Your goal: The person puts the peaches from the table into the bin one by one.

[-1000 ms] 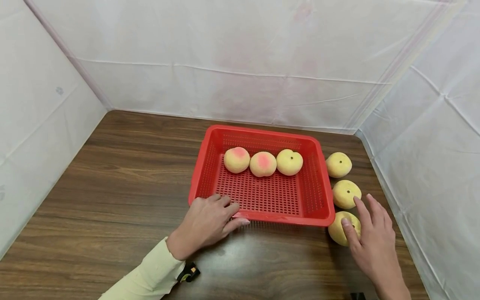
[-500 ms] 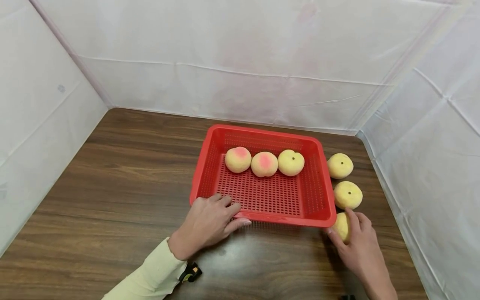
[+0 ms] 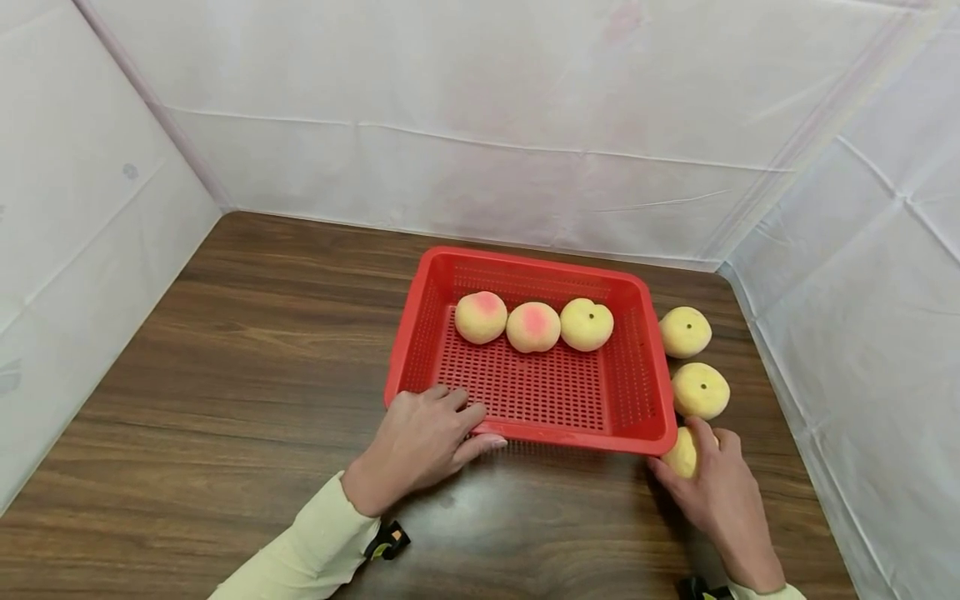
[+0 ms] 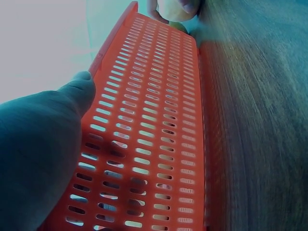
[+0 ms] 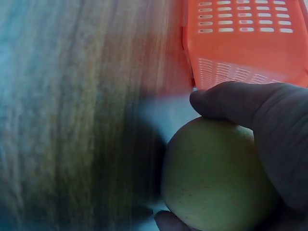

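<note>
A red plastic basket (image 3: 450, 400) with slotted walls stands on the table. My left hand (image 3: 422, 437) grips its near rim toward the left corner, fingers over the edge and thumb (image 4: 77, 91) along the outside. Three peaches lie in a row inside: a pink-topped peach (image 3: 481, 317), another pink-topped peach (image 3: 533, 327) and a yellow peach (image 3: 587, 325). By the basket's near right corner, my right hand (image 3: 716, 483) holds a yellow peach (image 5: 216, 175) between thumb and fingers. Its far side is hidden by the hand in the head view.
Two more yellow peaches, a far peach (image 3: 686, 332) and a nearer peach (image 3: 701, 391), sit along the basket's right side. White sheeting (image 3: 480, 167) walls the back and both sides of the brown wooden table (image 3: 262, 358).
My right hand has come from above the nearest peach on the right and closed around it. The left hand keeps its hold on the basket rim; the view has shifted slightly.
</note>
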The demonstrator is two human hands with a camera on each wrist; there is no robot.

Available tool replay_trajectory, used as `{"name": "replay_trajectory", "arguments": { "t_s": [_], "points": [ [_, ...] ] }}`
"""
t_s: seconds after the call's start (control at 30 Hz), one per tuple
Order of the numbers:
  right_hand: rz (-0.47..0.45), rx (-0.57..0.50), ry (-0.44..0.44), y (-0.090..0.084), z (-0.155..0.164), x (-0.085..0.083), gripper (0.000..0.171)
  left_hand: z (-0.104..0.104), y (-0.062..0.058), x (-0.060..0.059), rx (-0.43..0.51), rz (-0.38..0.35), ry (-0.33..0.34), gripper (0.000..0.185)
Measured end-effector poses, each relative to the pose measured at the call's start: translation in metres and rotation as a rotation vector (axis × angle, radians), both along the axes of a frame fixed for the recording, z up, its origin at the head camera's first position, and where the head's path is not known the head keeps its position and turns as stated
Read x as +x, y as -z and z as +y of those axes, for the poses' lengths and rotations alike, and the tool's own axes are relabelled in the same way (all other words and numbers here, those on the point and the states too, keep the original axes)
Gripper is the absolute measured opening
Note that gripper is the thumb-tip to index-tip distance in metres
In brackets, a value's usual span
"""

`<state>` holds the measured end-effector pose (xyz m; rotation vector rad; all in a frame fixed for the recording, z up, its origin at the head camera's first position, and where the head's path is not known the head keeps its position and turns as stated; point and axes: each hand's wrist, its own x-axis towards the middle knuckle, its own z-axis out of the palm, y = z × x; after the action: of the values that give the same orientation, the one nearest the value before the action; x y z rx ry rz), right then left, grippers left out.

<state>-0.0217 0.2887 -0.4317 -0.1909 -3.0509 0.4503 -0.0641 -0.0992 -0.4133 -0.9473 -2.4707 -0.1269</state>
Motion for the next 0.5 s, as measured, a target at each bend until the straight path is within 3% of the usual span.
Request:
{"name": "replay_trajectory", "arguments": {
  "t_s": [0.23,0.5],
  "points": [
    [0.053,0.007,0.011,0.0017,0.0001,-0.0023,0.06,0.0009,0.0006,-0.0003,0.007,-0.002,-0.002,0.053],
    [0.022,0.005,0.003,-0.0027,0.0024,-0.001,0.062,0.0008,-0.0004,-0.0002,0.005,-0.016,-0.002,0.05]
  ]
}}
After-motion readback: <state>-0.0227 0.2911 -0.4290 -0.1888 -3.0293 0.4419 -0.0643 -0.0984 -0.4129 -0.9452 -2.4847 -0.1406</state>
